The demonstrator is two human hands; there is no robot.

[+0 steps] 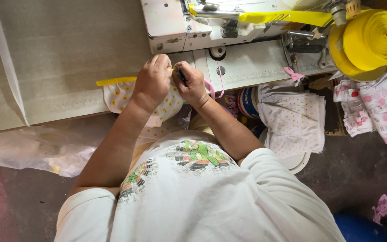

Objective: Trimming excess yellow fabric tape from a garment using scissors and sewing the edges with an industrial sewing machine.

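My left hand pinches a small white fabric piece with yellow dots at the front edge of the sewing table. A strip of yellow binding tape runs out from under that hand to the left. Touching it on the right, my right hand is closed on a small dark tool, whose tip sits where the two hands meet. The seam between the hands is hidden by my fingers. A pink loop hangs by my right wrist.
A white sewing machine stands just beyond the hands, fed by yellow tape from a big yellow roll at the right. To the right lie a stack of dotted fabric pieces and pink-printed garments. Clear plastic sheeting hangs at the left.
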